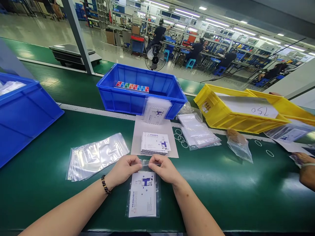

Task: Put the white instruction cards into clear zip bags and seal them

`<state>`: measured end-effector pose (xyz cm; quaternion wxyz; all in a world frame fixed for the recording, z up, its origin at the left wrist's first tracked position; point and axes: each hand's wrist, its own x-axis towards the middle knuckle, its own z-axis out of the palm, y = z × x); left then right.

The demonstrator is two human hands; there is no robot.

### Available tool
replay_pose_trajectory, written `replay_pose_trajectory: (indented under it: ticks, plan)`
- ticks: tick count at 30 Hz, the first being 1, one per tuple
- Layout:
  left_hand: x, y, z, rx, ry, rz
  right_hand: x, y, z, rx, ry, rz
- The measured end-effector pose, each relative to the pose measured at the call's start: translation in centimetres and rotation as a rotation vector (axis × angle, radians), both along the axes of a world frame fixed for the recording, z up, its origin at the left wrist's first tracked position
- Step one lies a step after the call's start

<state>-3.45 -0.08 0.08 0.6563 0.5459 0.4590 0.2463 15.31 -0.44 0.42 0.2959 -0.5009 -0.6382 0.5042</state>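
Both my hands pinch the top edge of a clear plastic bag (pixel 158 203) lying on the green table. Inside the bag is a white printed booklet (pixel 142 195) with a purple picture. My left hand (pixel 125 170), with a dark bead bracelet at its wrist, grips the left part of the bag's mouth. Close beside it, my right hand (pixel 164 168) grips the right part. Just beyond my hands, a stack of similar booklets (pixel 155 142) rests on a grey board (pixel 136 136). A fanned pile of clear bags (pixel 98 157) lies left of my left hand.
A blue bin (pixel 128 103) stands behind the board, with bagged booklets (pixel 157 111) leaning against it. Another blue bin (pixel 27 121) is at left, a yellow bin (pixel 228 118) at right. Packed bags (pixel 197 129) and rubber bands (pixel 180 137) lie between. Another person's hand (pixel 305 160) is at far right.
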Motion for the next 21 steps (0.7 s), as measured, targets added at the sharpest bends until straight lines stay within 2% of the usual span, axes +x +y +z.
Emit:
replay_pose_trajectory:
  ticks: [5,11,13,16,19,21]
  plan:
    - [0.4,-0.2,0.0,0.037,0.039,-0.016,-0.9,-0.4,0.0,0.129,-0.057,0.038]
    - [0.2,-0.1,0.3,0.241,0.166,-0.11,-1.0,-0.7,-0.1,0.269,-0.129,0.104]
    - [-0.4,0.3,0.6,0.376,0.301,-0.118,-0.7,-0.6,0.0,0.331,-0.152,0.1]
    - [-1.7,1.3,1.1,0.536,0.67,-0.001,-0.1,-0.4,-0.1,0.464,-0.197,-0.024]
    - [-2.9,2.2,1.2,0.506,1.066,0.03,0.1,-0.3,-0.4,0.528,-0.227,-0.16]
    - [-3.4,2.6,1.1,0.446,1.158,-0.031,-0.1,-0.3,-0.5,0.526,-0.241,-0.179]
